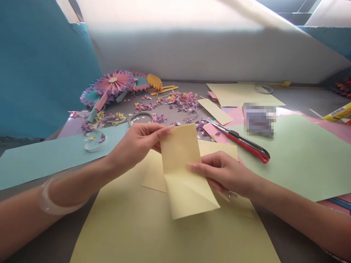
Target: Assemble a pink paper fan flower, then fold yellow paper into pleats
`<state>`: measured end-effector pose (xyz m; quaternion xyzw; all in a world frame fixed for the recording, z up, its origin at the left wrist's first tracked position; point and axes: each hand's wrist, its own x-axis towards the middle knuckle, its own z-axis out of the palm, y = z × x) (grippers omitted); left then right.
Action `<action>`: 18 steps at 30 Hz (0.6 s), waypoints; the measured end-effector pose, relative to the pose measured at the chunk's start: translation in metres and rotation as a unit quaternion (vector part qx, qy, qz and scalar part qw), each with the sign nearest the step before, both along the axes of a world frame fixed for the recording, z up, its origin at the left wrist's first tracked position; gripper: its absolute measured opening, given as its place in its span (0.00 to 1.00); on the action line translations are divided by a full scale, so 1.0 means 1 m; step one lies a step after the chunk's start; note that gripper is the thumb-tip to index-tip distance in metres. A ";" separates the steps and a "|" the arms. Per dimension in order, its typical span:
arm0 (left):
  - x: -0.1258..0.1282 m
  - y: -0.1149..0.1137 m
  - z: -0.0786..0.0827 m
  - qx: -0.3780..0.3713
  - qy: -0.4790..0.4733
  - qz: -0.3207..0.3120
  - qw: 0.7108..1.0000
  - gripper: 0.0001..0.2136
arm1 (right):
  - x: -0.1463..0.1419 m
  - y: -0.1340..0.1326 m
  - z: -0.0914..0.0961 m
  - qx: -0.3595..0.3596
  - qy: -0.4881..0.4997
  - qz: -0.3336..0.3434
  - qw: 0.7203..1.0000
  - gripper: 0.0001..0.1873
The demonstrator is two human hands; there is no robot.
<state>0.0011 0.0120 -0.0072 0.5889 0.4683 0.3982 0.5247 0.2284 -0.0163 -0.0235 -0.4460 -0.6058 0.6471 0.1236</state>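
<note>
A creased piece of yellow paper (189,182) is held up in front of me between both hands. My left hand (144,138) pinches its upper left corner between thumb and fingers. On its right edge, about halfway down, my right hand (223,170) grips it with the thumb on top. Fold lines cross the lower half of the paper. Beneath it lies a large yellow sheet (153,233), with another smaller yellow piece (153,170) partly hidden behind the held paper. A red and black utility knife (241,140) rests beyond my right hand.
Paper fan rosettes (115,82) stand at the back left. Small paper scraps (181,100) and tape rolls (140,118) are spread across the middle. A blue sheet (55,153) lies left, a green sheet (304,157) right. A white cloth (186,51) hangs behind the table.
</note>
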 end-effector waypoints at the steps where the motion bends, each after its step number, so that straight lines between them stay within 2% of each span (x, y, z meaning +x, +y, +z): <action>1: 0.001 0.001 -0.002 0.006 -0.010 0.005 1.000 0.08 | 0.001 0.002 0.001 0.005 0.002 -0.008 1.000 0.26; 7: 0.001 0.000 -0.011 0.044 -0.005 0.028 0.999 0.09 | 0.006 0.007 0.005 0.028 -0.006 -0.021 0.999 0.27; 11: -0.004 -0.005 -0.015 0.036 -0.043 0.027 0.998 0.16 | 0.008 0.001 0.009 0.032 -0.020 -0.012 0.999 0.27; 14: -0.007 -0.010 -0.014 0.002 -0.061 -0.024 0.998 0.23 | 0.009 -0.004 0.010 0.045 -0.022 -0.021 0.999 0.25; 17: -0.006 -0.016 -0.011 -0.024 0.018 -0.119 0.992 0.18 | 0.009 -0.005 0.008 0.059 -0.016 -0.032 0.998 0.25; 18: -0.005 -0.018 -0.010 -0.028 0.039 -0.132 0.990 0.16 | 0.008 -0.005 0.008 0.064 -0.016 -0.035 0.997 0.25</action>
